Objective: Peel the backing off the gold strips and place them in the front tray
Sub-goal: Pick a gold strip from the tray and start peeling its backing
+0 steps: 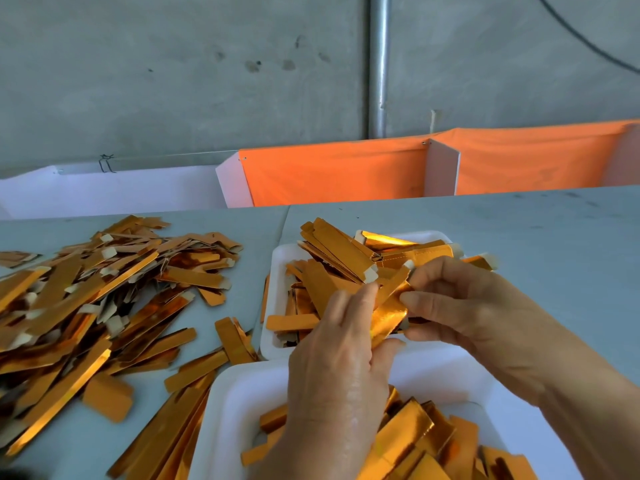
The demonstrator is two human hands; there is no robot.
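Note:
Both hands hold one shiny gold strip (389, 315) above the gap between two white foam trays. My left hand (341, 368) pinches its lower end between thumb and fingers. My right hand (460, 306) pinches its upper end near a pale backing tab (408, 265). The front tray (235, 403) lies under my left wrist and holds several gold strips. The back tray (278, 258) is heaped with several gold strips bearing beige tabs.
A large loose pile of gold strips (97, 296) covers the grey table on the left, some lying against the front tray. Orange cloth panels (332, 171) and a white box (114, 192) line the far table edge. A metal pole (379, 64) stands on the concrete wall.

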